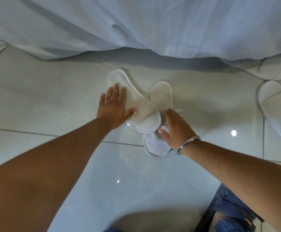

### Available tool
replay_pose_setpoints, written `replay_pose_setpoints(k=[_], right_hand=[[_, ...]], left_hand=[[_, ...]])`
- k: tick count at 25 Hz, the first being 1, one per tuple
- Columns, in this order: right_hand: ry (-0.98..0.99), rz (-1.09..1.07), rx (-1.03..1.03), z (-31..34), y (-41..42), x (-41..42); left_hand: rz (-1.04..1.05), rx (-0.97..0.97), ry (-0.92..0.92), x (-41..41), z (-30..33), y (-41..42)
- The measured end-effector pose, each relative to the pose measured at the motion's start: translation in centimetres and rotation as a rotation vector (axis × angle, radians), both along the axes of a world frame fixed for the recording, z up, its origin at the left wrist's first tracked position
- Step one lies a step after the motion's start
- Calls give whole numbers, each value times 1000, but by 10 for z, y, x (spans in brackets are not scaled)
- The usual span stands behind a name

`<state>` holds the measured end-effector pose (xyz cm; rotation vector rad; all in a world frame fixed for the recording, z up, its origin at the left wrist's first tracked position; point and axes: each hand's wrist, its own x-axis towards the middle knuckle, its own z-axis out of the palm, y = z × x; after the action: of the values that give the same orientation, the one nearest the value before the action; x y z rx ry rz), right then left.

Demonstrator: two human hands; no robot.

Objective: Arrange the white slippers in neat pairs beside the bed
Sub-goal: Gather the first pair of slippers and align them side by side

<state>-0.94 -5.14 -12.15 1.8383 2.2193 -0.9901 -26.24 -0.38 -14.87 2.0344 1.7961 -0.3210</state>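
Note:
Two white slippers lie crossed on the pale tiled floor in front of the bed. The left slipper [133, 96] points its heel toward the bed and overlaps the right slipper [162, 94] at the toe straps. My left hand [114, 108] lies flat on the left slipper's sole, fingers spread, thumb on the insole. My right hand [175, 128] presses on the right slipper's toe strap [154, 148], fingers curled over it. A third white slipper [275, 104] lies apart at the far right.
The bed's white sheet [136, 25] hangs down to the floor along the top. A bunched white cloth [267, 69] sits by the third slipper. My knee in blue jeans [228, 208] is at the lower right. Floor tile seams run across the middle.

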Motion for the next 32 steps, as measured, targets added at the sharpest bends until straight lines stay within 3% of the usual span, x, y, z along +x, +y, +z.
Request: replay_pose_setpoints(k=[3,7,12,17,25,32], right_hand=[[-265,283,46,-14,-7,18],[-318,292,104,-17,11,39],[-282,474,114,-15,20,34],[-246,482,119,-23,8,15],[-241,454,117,-29,10,3],[-235,464,115,-29,10,5]], left_hand=[[-198,-3,37,-32,-1,7],[-487,-6,56,-58,4,7],[-464,-65,37,-28,-2,-24],[-405,4,18,-6,-10,-17],[-509,-3,71,-4,-5,-7],[-430,4,71,6,-5,-13]])
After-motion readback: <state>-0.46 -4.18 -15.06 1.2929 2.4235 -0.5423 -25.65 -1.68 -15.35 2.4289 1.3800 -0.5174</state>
